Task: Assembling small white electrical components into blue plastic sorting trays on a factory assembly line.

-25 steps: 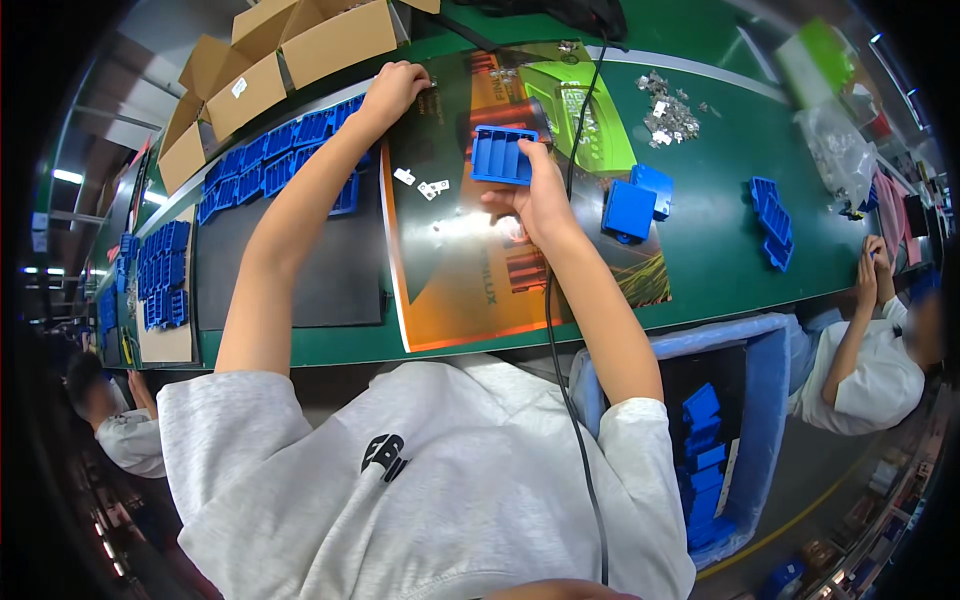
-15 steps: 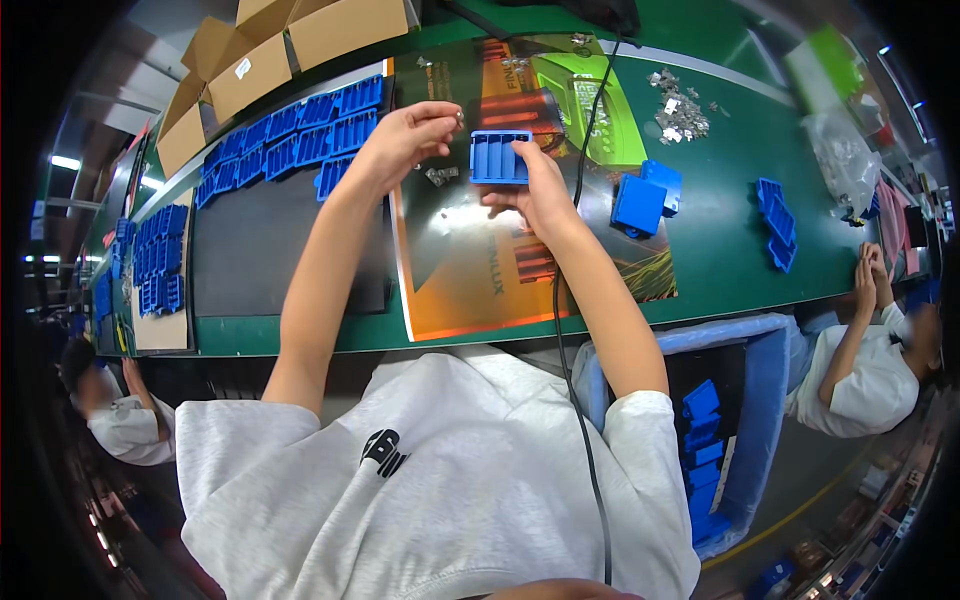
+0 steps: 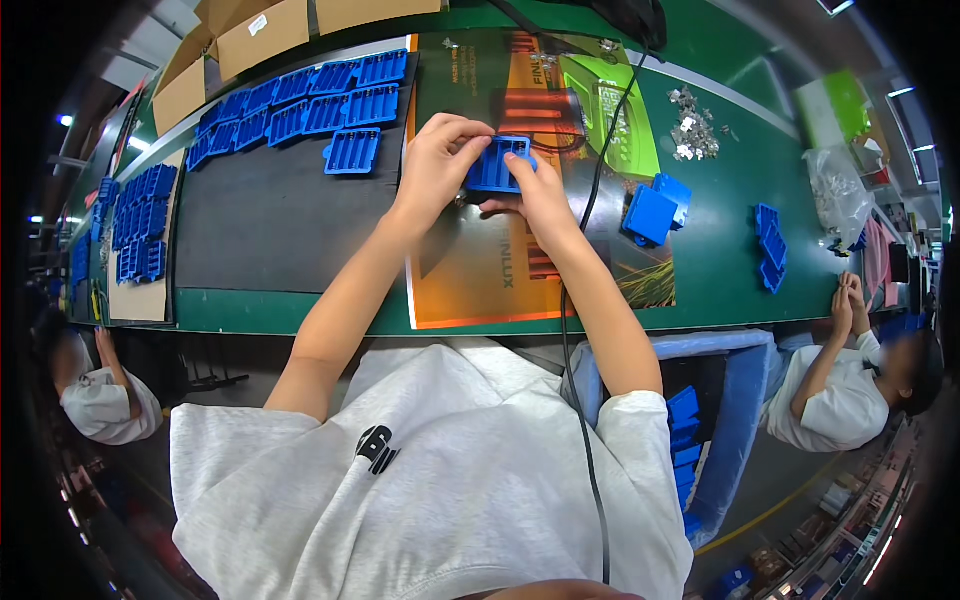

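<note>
My left hand (image 3: 437,165) and my right hand (image 3: 535,195) both grip one blue slotted plastic holder (image 3: 497,163) above an orange printed mat (image 3: 500,260) on the green table (image 3: 720,260). The left fingers curl over the holder's left edge, the right fingers pinch its right side. Another blue holder (image 3: 352,151) lies alone on the black mat (image 3: 270,220) to the left, below rows of blue holders (image 3: 300,100).
Two blue boxes (image 3: 655,210) sit right of my hands, a small blue stack (image 3: 770,245) further right, and metal clips (image 3: 690,135) beyond. Cardboard boxes (image 3: 250,40) line the far edge. A blue bin (image 3: 700,440) holds parts at my right. Other people sit at both sides.
My left hand came back from the blue rows at the far left and joined the right hand on the holder. The holder now sits nearer the mat's middle.
</note>
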Demonstrator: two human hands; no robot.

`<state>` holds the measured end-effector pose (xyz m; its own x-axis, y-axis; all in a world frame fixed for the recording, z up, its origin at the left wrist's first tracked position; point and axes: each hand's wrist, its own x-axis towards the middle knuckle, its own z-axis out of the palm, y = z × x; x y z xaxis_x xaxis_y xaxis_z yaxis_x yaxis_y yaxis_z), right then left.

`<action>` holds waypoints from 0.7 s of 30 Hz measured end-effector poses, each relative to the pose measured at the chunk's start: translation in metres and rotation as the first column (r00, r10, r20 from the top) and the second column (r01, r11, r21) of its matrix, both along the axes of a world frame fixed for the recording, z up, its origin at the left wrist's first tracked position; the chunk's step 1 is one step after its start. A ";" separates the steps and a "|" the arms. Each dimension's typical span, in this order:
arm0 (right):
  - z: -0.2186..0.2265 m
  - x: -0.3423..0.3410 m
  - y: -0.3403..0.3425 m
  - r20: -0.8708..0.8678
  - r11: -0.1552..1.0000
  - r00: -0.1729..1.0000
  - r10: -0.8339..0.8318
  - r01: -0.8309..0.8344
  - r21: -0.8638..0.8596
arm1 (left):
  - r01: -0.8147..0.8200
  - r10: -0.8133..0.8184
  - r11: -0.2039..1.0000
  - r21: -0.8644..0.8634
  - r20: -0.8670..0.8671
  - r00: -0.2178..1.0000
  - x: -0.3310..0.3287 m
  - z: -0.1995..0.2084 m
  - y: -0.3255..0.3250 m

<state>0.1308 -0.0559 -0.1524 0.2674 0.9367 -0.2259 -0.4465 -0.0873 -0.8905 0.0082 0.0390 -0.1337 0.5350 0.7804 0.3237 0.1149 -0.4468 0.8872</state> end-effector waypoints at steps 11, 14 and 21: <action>0.000 -0.003 0.000 0.029 1.000 1.000 0.002 -0.002 0.023 | 0.000 0.000 1.000 0.006 -0.041 0.999 -0.001 -0.001 -0.001; -0.001 -0.004 0.000 0.037 0.999 0.999 0.011 -0.012 0.040 | -0.014 0.027 0.989 0.144 -0.088 0.996 0.000 -0.008 0.001; 0.006 -0.007 -0.002 0.001 0.997 1.000 -0.008 0.008 0.077 | -0.010 0.014 0.978 0.209 -0.016 1.000 0.003 -0.006 -0.004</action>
